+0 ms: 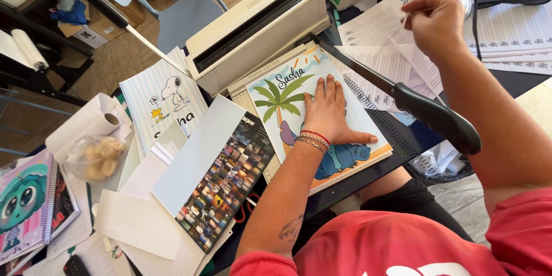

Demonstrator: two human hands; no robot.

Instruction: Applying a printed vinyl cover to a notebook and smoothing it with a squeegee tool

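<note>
Nearest, the left hand [326,112] lies flat, fingers [322,89] together and straight, thumb out to the side, pressing a printed cover sheet [287,95] with a palm tree and a blue cartoon figure onto the bed of a paper cutter [253,89]. The sheet sits on the cluttered worktop [517,83] with its right edge along the cutter's raised blade arm [368,75], whose black handle [440,118] points toward the person. The sheet looks like light, stiff card with a glossy face, so likely slippery under the palm and easy to crease at the corners; a flat press near the middle, well back from the blade line, seems the safest hold.

Farther off, the right hand [434,23] is raised with fingers pinched on a thin white paper strip [414,52]: limp, featherweight, apt to tear.

To the left lie a dark photo-collage sheet [227,178], a striped notebook cover [164,100] with a cartoon dog, and a beige binding machine [259,26] behind.
</note>
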